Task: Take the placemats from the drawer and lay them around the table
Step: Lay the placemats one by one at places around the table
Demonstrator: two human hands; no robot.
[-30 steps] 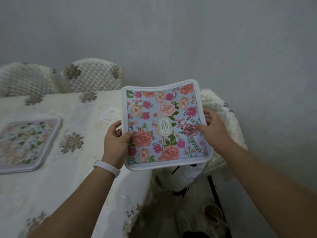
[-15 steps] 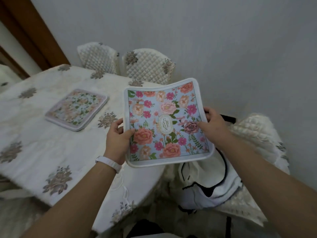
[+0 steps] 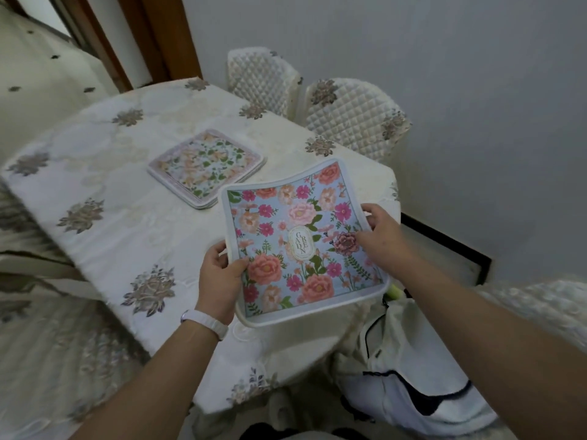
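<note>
Both hands, the left hand (image 3: pixel 219 281) and right hand (image 3: pixel 382 236), grasp opposite edges of the blue floral square placemat (image 3: pixel 301 242) above the cream-clothed desk (image 3: pixel 104 198), beside the pale floral placemat stack (image 3: pixel 206 165); laying it flat likely follows.

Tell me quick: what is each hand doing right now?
Left hand: closed on the left edge of the blue floral placemat.
Right hand: closed on the same placemat's right edge.
</note>
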